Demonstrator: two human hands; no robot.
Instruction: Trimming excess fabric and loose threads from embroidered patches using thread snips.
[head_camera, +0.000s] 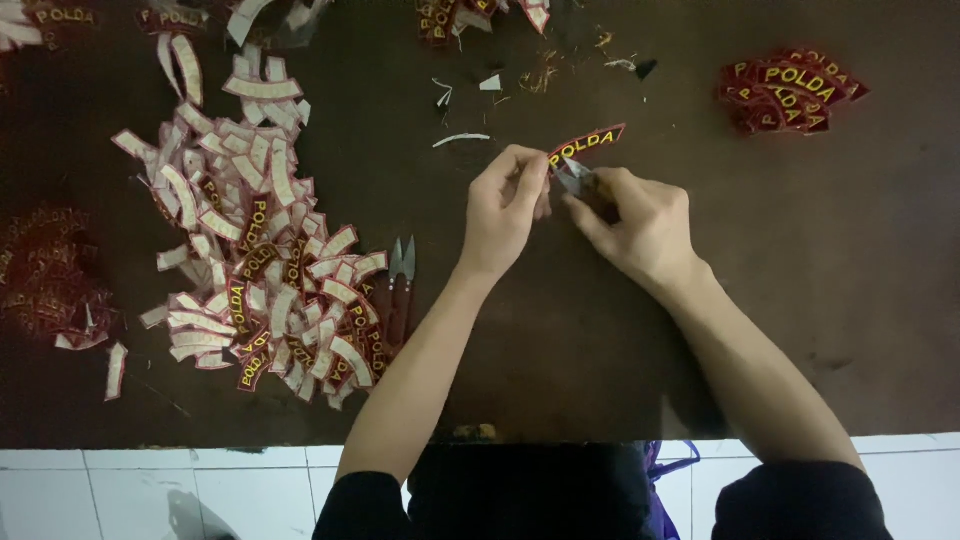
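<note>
My left hand (508, 205) pinches the near end of a curved dark-red embroidered patch (588, 143) with yellow lettering, held over a dark brown board (830, 260). My right hand (640, 225) grips a small metal thread snip (573, 177), its blades at the patch's lower edge, right beside my left fingertips. Both hands meet near the middle of the board.
A big heap of patches (260, 250), many lying white back up, spreads across the left. A second pair of snips (402, 280) lies at its right edge. A small stack of patches (790, 90) sits far right. Trimmed scraps (462, 138) litter the top. White tiles (150, 490) border below.
</note>
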